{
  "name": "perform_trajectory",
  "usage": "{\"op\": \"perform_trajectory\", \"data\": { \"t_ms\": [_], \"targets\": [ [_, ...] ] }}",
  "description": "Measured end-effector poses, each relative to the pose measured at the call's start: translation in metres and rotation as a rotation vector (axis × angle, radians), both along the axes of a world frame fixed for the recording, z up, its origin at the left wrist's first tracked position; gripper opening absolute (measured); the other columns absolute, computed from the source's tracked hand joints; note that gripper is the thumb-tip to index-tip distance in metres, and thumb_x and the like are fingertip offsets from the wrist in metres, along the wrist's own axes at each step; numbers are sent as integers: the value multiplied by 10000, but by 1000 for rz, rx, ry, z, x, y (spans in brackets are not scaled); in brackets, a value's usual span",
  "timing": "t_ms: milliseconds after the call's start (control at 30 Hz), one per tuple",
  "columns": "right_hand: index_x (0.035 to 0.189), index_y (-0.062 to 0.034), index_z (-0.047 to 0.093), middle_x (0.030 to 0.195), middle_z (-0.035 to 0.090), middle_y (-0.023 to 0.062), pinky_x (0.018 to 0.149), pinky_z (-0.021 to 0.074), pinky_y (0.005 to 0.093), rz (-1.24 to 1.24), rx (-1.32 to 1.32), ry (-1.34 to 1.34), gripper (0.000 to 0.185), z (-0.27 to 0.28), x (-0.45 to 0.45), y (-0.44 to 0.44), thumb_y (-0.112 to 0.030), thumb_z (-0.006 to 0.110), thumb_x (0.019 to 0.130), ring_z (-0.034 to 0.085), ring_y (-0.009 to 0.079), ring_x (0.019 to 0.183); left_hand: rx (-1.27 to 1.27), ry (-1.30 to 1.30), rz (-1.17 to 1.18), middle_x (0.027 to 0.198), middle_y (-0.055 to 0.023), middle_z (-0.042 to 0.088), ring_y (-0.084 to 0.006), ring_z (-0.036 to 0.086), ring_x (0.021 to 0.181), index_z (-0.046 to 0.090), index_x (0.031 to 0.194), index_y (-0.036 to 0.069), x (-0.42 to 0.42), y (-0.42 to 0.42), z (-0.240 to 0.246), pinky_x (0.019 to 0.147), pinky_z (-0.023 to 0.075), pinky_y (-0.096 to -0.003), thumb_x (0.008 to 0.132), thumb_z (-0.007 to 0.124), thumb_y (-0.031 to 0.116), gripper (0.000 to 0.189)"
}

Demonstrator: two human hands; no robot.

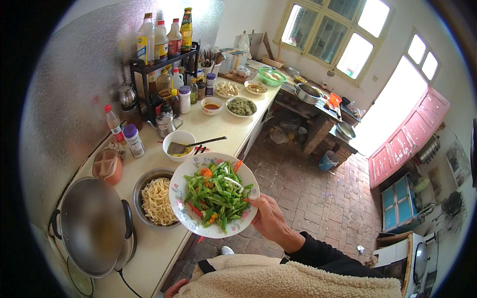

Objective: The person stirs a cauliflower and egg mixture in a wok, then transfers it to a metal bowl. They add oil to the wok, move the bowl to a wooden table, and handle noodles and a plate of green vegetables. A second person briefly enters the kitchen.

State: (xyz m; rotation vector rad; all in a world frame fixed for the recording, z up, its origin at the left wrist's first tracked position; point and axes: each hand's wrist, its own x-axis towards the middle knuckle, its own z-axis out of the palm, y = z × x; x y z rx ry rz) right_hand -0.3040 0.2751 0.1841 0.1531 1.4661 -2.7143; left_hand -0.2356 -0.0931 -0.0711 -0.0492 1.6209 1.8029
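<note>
A floral plate (182,186) of chopped green peppers (214,201), with red and orange pieces among them, is gripped at its right rim by my right hand (270,219). My thumb lies over the rim. The plate hangs above the counter's front edge and partly covers a steel bowl of noodles (158,201). To the left stands an electric wok (91,227) with a little yellowish liquid in its bottom. Only a bit of my left hand (177,287) shows at the lower edge, beside the fleece garment; its fingers are mostly hidden.
A white bowl (175,138) holds a spatula (197,143). Behind it are a steel pot (164,124), a bowl of red sauce (211,107), plates of food (242,107) and a black rack (166,61) of bottles. A power cord (128,285) runs from the wok.
</note>
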Motion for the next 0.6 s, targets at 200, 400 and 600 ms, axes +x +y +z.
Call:
{"op": "perform_trajectory", "data": {
  "t_ms": [200,400,600],
  "targets": [
    [1183,79,411,1084,562,150,840,519,377,31,3,-7,330,2,-4,-2,-115,372,920,618,209,908,-6,0,9,1013,-110,629,-185,576,957,593,1012,-4,1,-1,4,857,441,-307,849,579,117,203],
    [1192,77,402,1108,547,151,827,527,372,52,10,-2,340,-1,-14,-8,-137,373,929,611,207,930,-11,-5,23,1016,-110,629,-186,575,960,592,1016,-4,-1,-3,6,860,440,-307,850,578,117,207],
    [1171,70,421,1055,561,129,767,555,353,48,-14,21,338,0,-23,-13,-170,384,936,620,183,877,-14,-11,37,1019,-111,628,-187,574,963,590,1021,-4,-2,-1,9,862,439,-307,850,577,118,210]
  ]
}}
